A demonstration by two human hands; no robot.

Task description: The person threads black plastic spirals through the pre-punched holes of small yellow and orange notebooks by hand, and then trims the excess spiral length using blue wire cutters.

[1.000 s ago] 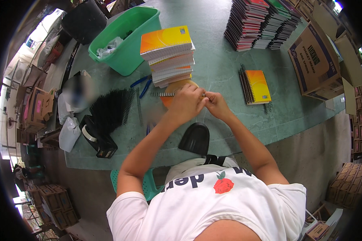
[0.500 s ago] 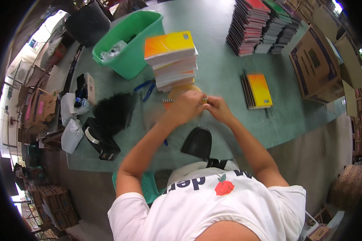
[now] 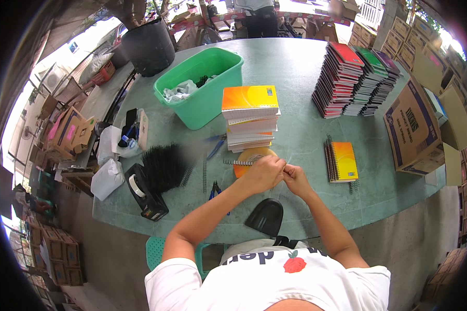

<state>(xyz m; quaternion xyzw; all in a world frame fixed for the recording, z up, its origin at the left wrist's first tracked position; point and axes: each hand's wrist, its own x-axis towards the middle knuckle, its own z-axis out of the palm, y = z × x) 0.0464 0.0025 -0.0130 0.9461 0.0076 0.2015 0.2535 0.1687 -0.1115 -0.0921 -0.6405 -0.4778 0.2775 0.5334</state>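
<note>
Orange shows on the small notebook point(image 3: 241, 171) under the person's hands, just in front of the stack of orange-and-yellow pads point(image 3: 250, 99) on the green table point(image 3: 316, 217). I observe from a distance, through the head view.

Step in hand (my judgement): fitting or finishing the coil point(image 3: 235, 163) along the notebook's edge, probably at its right end, where the hands meet. Next move, as I read it, calls for a steady left hold while the right tips work the wire end; should it need cutting or bending, the blue-handled pliers point(image 3: 214, 192) lie within reach by the left forearm. Risk noted: a slip could pull the wire out of line with the holes.

Hands: left hand point(image 3: 267, 173) curled over the notebook, fingers closed on it. Right hand point(image 3: 297, 180) has thumb and fingertips drawn together beside the left; what they pinch is hidden from me.

Notebook condition: mostly covered by the left hand. Orange corner visible, lying on the table side; the dark, ridged coil projects leftward past the edge. A tan round object point(image 3: 254, 153) sits just behind; kind uncertain.
</note>
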